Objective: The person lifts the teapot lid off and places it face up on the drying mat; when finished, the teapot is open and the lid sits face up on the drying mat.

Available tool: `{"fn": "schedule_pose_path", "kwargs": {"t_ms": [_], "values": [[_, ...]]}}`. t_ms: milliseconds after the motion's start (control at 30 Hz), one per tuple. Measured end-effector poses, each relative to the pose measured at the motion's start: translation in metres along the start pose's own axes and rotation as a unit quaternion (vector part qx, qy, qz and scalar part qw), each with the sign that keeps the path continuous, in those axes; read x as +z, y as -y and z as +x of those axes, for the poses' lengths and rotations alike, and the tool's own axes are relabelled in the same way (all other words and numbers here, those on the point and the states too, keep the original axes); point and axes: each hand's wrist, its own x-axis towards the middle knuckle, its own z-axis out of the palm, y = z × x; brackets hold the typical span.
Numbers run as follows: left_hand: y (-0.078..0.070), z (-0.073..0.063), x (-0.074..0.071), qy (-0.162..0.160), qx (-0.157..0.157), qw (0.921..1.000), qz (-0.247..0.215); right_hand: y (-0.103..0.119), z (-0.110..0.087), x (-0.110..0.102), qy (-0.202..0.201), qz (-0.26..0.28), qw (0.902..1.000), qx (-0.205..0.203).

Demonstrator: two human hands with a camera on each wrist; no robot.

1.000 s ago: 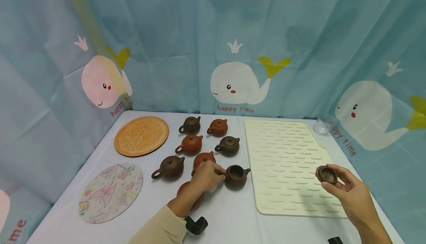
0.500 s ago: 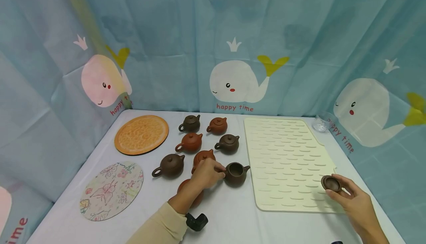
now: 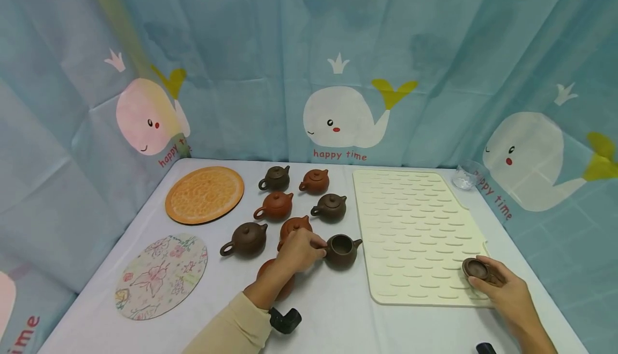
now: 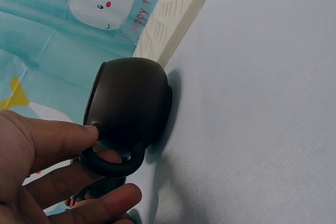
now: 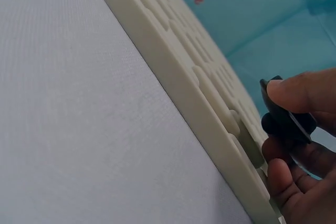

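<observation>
A dark brown teapot without its lid (image 3: 341, 252) stands on the white cloth with its spout to the right. My left hand (image 3: 300, 250) pinches its loop handle between thumb and fingers, as the left wrist view shows on the dark pot (image 4: 128, 100). Low over the near right part of the cream mat (image 3: 410, 236), my right hand (image 3: 507, 289) holds a small brown teapot lid (image 3: 475, 269), hollow underside up. Seen from the right wrist, thumb and fingers grip the edge of this lid (image 5: 286, 116), its round knob close to the fingers.
Several lidded teapots, dark brown (image 3: 248, 240) and reddish (image 3: 275, 206), stand left of and behind the lidless one. Farther left lie an orange round mat (image 3: 205, 196) and a floral round mat (image 3: 161, 276). A clear glass cup (image 3: 465, 177) stands at the back right.
My right hand has lowered with the lid toward the near right of the cream mat, then shifted slightly left. My left hand keeps its grip on the teapot's handle.
</observation>
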Motion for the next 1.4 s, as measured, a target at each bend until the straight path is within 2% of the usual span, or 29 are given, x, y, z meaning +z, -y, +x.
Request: {"fn": "schedule_pose_path", "kwargs": {"t_ms": [267,433,667,833,1100,1233,1400], "values": [[0.0007,0.0000,0.0006,0.001,0.000,1.0000,-0.002,-0.0021,0.0076,0.0025,0.010,-0.083,0.9965,-0.003],[0.0000,0.0000,0.0003,0.000,0.001,1.0000,-0.003,-0.0037,0.0101,0.0031,0.018,-0.111,0.9936,-0.007],[0.0001,0.0003,0.0007,-0.001,0.003,1.0000,-0.002,-0.0029,0.0102,0.0053,0.006,-0.154,0.9880,-0.008],[0.0001,0.0003,0.0003,-0.001,0.004,1.0000,-0.001,0.0001,0.0088,0.0073,0.000,-0.172,0.9850,-0.006],[0.0004,0.0002,0.0005,-0.004,0.001,1.0000,0.002,0.0017,0.0049,0.0077,-0.014,-0.169,0.9856,-0.002],[0.0007,0.0006,0.0010,-0.005,0.000,1.0000,0.006,0.0009,0.0037,0.0075,-0.020,-0.165,0.9860,-0.008],[0.0007,0.0001,0.0010,-0.004,0.001,1.0000,0.002,-0.0003,0.0052,0.0081,-0.020,-0.188,0.9819,-0.018]]}}
